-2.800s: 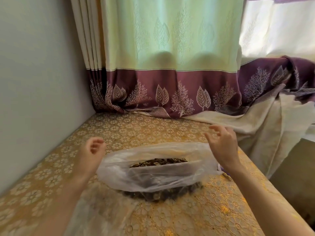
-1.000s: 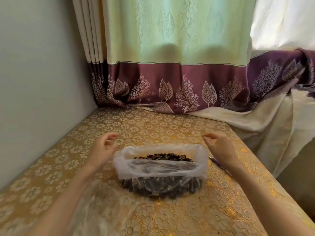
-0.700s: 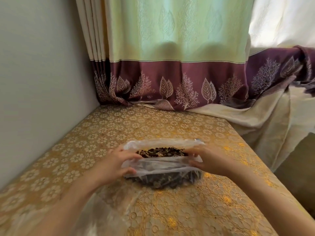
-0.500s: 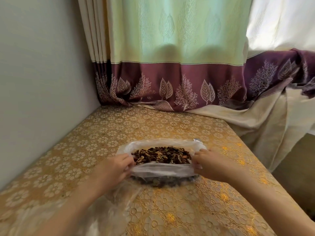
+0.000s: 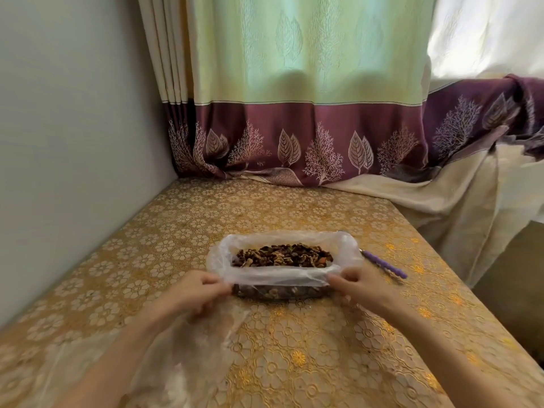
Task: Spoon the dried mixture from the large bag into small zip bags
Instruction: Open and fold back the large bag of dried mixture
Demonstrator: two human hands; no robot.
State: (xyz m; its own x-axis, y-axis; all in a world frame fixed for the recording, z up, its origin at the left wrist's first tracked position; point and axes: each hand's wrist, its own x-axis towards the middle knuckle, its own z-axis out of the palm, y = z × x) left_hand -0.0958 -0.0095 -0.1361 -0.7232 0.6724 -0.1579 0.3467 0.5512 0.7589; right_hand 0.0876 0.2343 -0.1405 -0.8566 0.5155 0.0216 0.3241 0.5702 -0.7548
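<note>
Compared with half a second before, the rim of the large bag (image 5: 282,276) is rolled lower, so more of the dried mixture (image 5: 282,256) is open to view, and both hands have moved toward the near edge of the rim. A purple spoon handle (image 5: 384,264), which was hidden behind the right hand, now shows on the bench (image 5: 323,348) just beside the bag on its right.

The left hand (image 5: 195,293) pinches the near left corner of the folded rim with curled fingers. The right hand (image 5: 360,287) pinches the near right corner in the same way. The rim is stretched straight between them.

The bag is thin clear plastic, wrinkled and a little milky where it is folded double. It stands near the middle of the bench and has a long, low, rounded shape. The mixture inside is small dark brown and tan pieces, dry and irregular.

The bench cover is golden with a raised pattern of round flowers. More clear plastic film (image 5: 182,357), soft and crumpled, lies under the left forearm. Behind hangs a curtain (image 5: 309,83), pale green above and plum with leaf prints below.
</note>
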